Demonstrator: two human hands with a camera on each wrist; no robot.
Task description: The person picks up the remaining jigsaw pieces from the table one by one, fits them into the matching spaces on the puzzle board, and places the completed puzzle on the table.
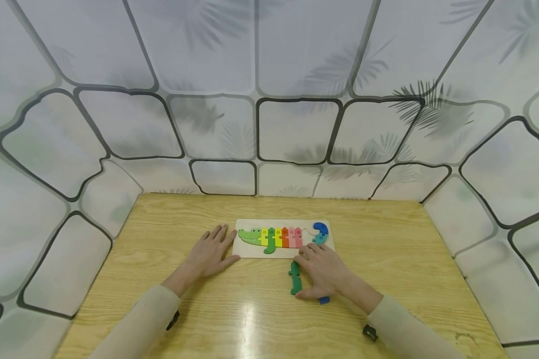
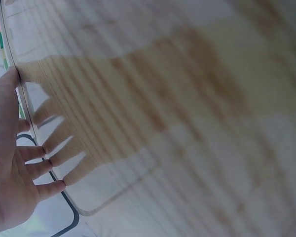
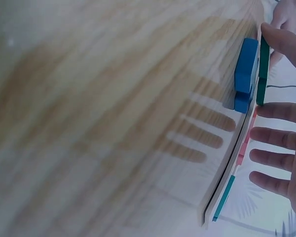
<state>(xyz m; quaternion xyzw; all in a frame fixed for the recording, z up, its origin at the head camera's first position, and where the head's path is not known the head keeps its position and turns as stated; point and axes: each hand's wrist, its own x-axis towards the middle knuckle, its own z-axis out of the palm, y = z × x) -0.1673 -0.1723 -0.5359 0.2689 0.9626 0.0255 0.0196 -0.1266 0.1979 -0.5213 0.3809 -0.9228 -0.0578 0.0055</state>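
Observation:
A pale wooden puzzle board lies on the table with a crocodile on it: a green head, yellow, green, red and pink body pieces, and a blue tail. Between the pink pieces and the tail there is a gap. My left hand lies with fingers spread, thumb and index finger at the board's left edge. My right hand holds a dark green puzzle piece end to end between thumb and index finger. Beside it, a blue puzzle piece is partly hidden under the hand in the head view.
The wooden table meets pale stone-patterned walls at the back and both sides. Dark straps show at both wrists. Light glares off the table's front middle.

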